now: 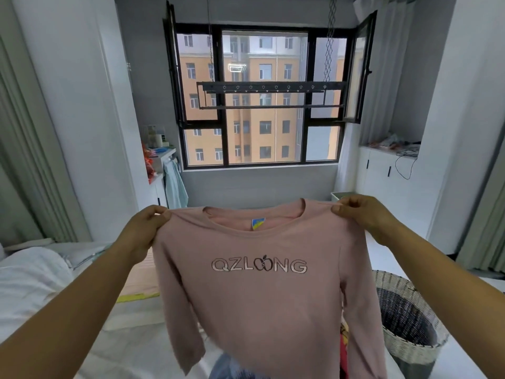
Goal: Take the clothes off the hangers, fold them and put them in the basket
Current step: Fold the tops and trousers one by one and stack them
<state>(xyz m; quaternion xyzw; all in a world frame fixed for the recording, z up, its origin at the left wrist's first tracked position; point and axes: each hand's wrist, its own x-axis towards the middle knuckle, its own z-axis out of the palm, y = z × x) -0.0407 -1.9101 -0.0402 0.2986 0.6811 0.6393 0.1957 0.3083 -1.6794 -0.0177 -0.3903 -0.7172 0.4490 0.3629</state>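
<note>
A pink long-sleeved shirt (259, 302) with the letters QZLOONG across the chest hangs spread out in front of me, off any hanger. My left hand (146, 231) pinches its left shoulder and my right hand (360, 214) pinches its right shoulder, both at chest height. The sleeves dangle down at either side. A woven basket (404, 318) with a dark lining stands on the floor at the lower right, partly hidden behind the shirt. Other clothes (232, 365) in blue and red peek out under the shirt's hem.
A bed with white bedding (32, 283) lies at the left. A black ceiling drying rack (270, 91) hangs bare before the window. White cabinets (388, 170) stand at the right, a shelf with clutter (155, 157) at the left.
</note>
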